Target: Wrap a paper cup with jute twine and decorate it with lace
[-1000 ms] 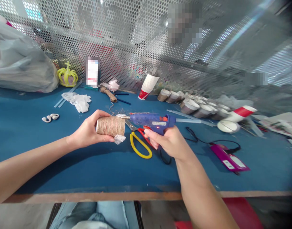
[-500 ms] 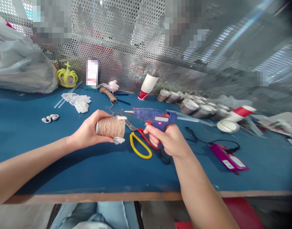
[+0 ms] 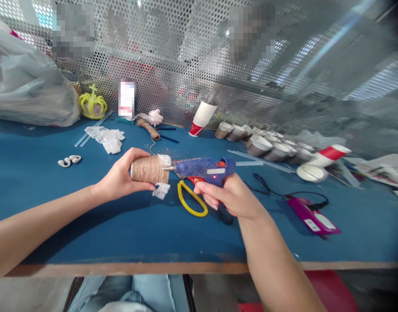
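My left hand grips a twine-wrapped cup on its side, thumb and fingers around its left part. White lace ribbon hangs at the cup's right end, with another piece on its upper edge. My right hand is closed round the handle of a blue glue gun with a lit red light. Its nozzle points left and lies over the twine by the lace; whether it touches cannot be made out. Beneath the gun lie scissors with yellow and red handles, their blades mostly hidden.
Behind stand a twine bundle, white lace, stacked paper cups and several small cups. A purple power strip with a black cord lies right. A yellow crown and plastic bag are left, before a perforated metal screen.
My right hand has brought the glue gun down and left, so its nozzle now overlaps the cup. The cup has turned slightly, showing more lace.
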A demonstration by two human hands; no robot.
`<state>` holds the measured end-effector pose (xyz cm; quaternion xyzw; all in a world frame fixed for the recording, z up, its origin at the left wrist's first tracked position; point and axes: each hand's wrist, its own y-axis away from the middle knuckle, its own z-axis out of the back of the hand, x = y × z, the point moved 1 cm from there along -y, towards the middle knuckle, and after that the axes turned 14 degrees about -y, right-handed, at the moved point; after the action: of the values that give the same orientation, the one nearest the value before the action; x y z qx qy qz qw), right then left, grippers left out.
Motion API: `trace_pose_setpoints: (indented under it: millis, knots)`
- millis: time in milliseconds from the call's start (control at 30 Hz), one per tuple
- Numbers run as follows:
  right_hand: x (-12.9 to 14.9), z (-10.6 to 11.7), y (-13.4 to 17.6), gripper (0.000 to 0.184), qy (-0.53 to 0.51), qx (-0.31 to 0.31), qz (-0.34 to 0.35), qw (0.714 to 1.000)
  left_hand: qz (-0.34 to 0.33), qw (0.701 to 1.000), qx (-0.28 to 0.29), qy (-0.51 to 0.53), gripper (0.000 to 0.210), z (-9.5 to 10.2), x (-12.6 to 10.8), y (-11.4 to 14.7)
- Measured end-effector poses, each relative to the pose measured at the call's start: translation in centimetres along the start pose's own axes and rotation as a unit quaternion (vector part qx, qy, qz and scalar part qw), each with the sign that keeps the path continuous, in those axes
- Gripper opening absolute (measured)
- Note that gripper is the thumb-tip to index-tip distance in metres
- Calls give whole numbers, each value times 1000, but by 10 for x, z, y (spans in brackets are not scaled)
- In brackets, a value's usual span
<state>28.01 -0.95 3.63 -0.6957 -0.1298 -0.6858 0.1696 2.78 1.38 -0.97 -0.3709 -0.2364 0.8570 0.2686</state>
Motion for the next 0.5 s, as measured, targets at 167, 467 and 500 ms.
trace_pose_setpoints:
  millis: [167,467,500]
  knots:
    - [-2,1,-1,20,-5,-37,23,999,-15,1000,15,-9,63,0,0,1]
    - [3,-1,1,21,88,-1,12,996,18,1000,18,-16,62,0,-1,0]
    - [2,-1,0,22,75,-5,15,997,17,1000,17,-20,62,0,-1,0]
